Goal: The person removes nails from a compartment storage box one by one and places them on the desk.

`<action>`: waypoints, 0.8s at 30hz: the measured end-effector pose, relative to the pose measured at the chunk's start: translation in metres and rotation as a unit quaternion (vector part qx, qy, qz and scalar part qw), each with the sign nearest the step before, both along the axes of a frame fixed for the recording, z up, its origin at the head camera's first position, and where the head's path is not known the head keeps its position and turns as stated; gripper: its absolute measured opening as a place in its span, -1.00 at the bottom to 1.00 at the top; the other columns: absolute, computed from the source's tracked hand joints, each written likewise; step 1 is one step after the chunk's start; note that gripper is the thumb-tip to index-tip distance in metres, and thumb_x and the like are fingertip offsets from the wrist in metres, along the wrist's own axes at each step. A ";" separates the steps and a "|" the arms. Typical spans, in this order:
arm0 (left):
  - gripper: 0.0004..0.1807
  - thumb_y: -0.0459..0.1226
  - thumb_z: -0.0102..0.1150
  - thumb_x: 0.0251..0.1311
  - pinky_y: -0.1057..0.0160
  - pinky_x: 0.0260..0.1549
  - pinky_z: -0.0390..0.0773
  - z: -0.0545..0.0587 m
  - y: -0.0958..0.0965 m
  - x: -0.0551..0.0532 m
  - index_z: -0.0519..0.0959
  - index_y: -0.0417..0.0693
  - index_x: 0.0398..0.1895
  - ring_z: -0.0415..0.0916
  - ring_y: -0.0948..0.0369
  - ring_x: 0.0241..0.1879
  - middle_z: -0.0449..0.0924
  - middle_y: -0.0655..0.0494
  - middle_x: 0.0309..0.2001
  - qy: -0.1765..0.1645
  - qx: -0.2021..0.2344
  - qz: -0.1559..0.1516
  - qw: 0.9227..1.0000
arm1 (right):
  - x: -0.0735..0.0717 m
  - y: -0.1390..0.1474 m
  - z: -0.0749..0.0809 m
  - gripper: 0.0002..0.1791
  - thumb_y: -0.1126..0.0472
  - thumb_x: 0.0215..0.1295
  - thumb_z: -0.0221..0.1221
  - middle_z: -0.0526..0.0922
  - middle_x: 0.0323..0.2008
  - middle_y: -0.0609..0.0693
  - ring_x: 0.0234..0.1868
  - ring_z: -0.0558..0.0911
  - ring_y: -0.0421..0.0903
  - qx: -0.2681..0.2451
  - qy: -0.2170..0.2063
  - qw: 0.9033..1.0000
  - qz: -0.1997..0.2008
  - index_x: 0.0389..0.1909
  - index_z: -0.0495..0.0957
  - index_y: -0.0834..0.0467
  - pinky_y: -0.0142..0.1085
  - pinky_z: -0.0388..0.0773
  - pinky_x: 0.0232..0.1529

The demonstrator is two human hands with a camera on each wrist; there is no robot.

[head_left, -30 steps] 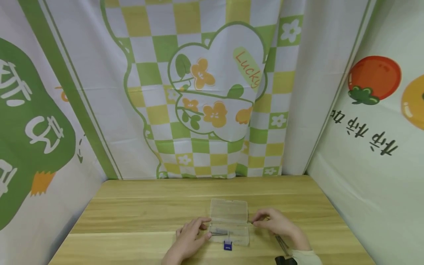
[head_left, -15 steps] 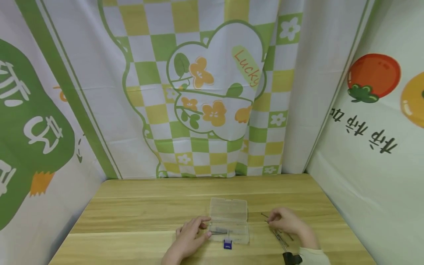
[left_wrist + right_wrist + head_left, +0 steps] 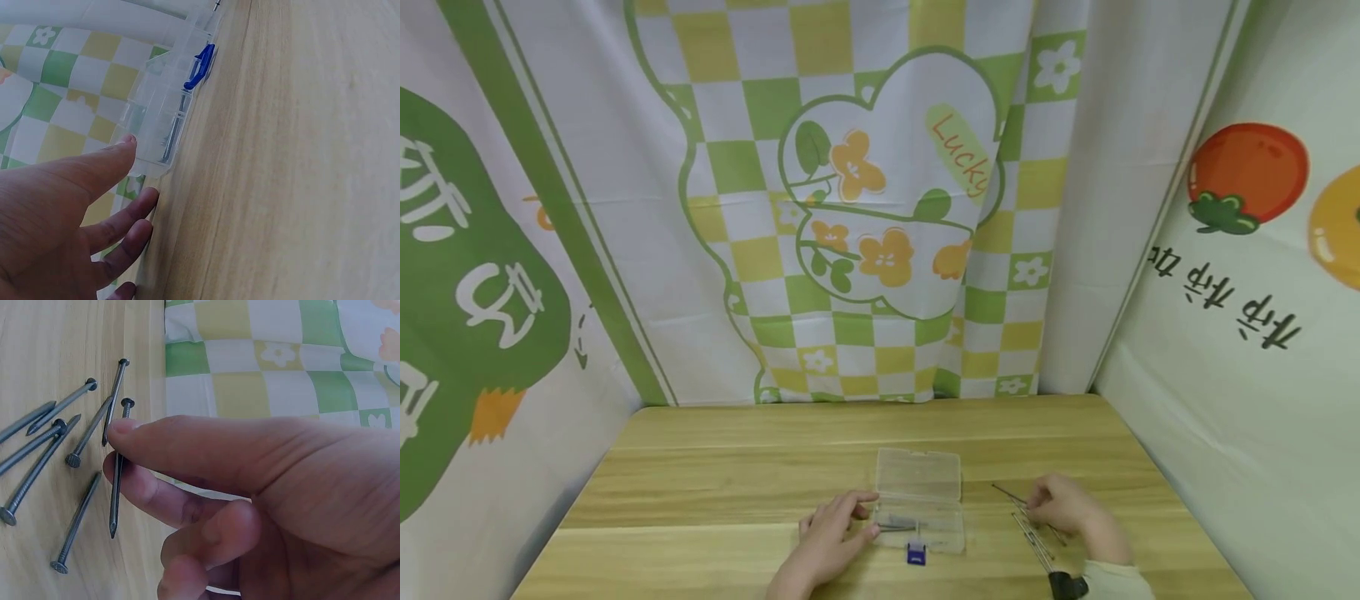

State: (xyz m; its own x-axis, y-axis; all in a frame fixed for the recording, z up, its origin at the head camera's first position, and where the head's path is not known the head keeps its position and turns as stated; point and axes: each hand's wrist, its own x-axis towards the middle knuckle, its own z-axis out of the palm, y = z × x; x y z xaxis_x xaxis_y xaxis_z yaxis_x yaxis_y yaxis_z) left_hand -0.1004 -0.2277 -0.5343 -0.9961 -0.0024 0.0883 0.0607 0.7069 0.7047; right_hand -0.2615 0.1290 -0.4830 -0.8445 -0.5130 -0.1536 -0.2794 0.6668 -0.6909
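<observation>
My left hand (image 3: 831,533) lies at the left side of an open clear plastic box (image 3: 943,533). In the left wrist view its thumb touches the box's corner, and the other fingers are loosely extended below. Several nails (image 3: 169,139) lie inside the box, and a blue latch (image 3: 916,553) hangs at its front. To the right of the box, my right hand (image 3: 1071,510) pinches a steel nail (image 3: 115,494) between thumb and index finger. The nail's flat head points away and its tip shows below the fingers.
Several loose nails (image 3: 76,524) are scattered on the wooden table (image 3: 737,483) around the right hand. The box's clear lid (image 3: 917,473) is folded back behind its base. A patterned curtain (image 3: 880,358) hangs behind the table.
My right hand has moved right, from beside the box to the loose nails, and now pinches one there. My left hand and the box have stayed in place.
</observation>
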 end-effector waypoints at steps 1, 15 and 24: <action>-0.48 0.04 0.26 0.45 -0.38 0.08 0.17 0.000 0.000 0.000 0.49 0.17 0.39 0.45 0.13 -0.01 0.62 0.21 0.09 0.000 0.000 0.000 1.000 | 0.000 0.000 0.000 -0.90 0.46 0.21 0.35 0.58 -0.43 0.01 -0.46 0.50 -0.10 0.003 -0.001 1.000 -0.003 -0.33 0.62 0.28 -0.30 0.48 -0.49; -0.49 0.02 0.26 0.45 -0.42 0.06 0.18 0.001 0.001 0.000 0.51 0.13 0.38 0.48 0.09 -0.01 0.63 0.16 0.07 0.010 0.000 0.003 1.000 | 0.002 0.001 -0.013 -0.80 0.53 0.16 0.35 0.52 -0.49 0.02 -0.62 0.39 -0.17 0.002 -0.032 0.999 -0.021 -0.42 0.53 0.24 -0.39 0.35 -0.58; -0.47 0.04 0.27 0.44 -0.42 0.09 0.17 0.004 0.001 0.001 0.49 0.15 0.39 0.48 0.08 0.01 0.63 0.16 0.09 -0.002 0.002 0.003 1.000 | 0.001 0.002 -0.014 -0.79 0.52 0.19 0.36 0.53 -0.48 0.03 -0.62 0.37 -0.19 0.001 -0.043 0.999 -0.032 -0.41 0.52 0.25 -0.40 0.33 -0.57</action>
